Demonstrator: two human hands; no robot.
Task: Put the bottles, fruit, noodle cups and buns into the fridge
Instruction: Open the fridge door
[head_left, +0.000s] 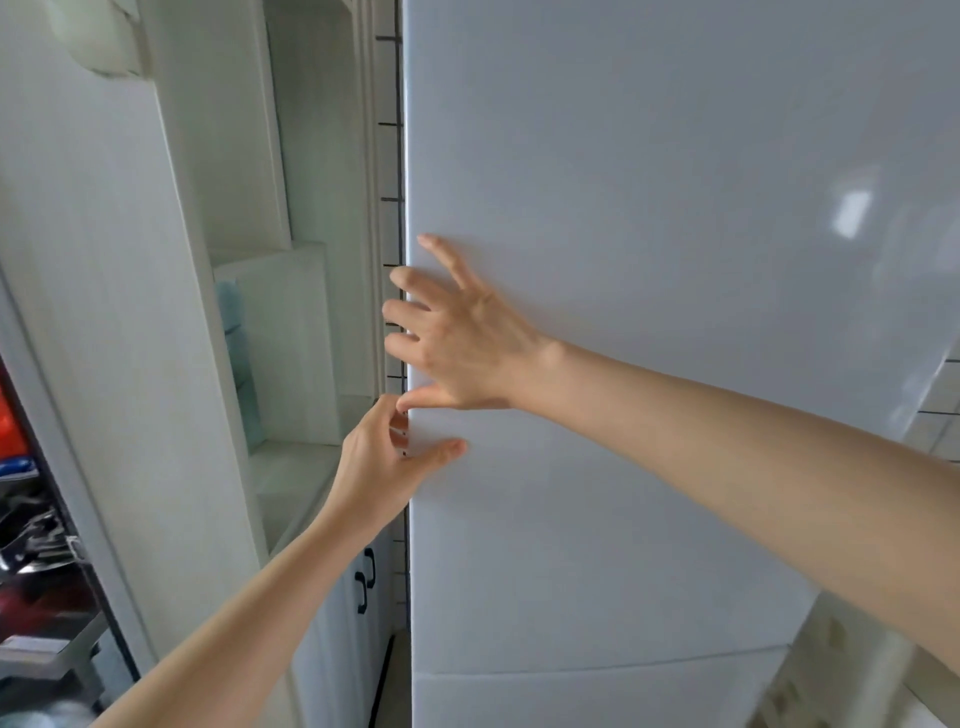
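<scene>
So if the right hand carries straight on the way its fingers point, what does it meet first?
Probably nothing solid at once. The right hand lies spread at the left edge of the fridge door, fingers pointing left past it. Beyond them is the gap beside the tiled wall, then the white shelf unit; depth there is unclear.

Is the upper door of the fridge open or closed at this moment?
Closed, as far as visible: the upper door lies flat, with no interior showing. Both hands, left hand and right hand, are at its left edge.

The tall, glossy white fridge (649, 260) stood upright on the right, its upper door shut above a lower door seam.
</scene>
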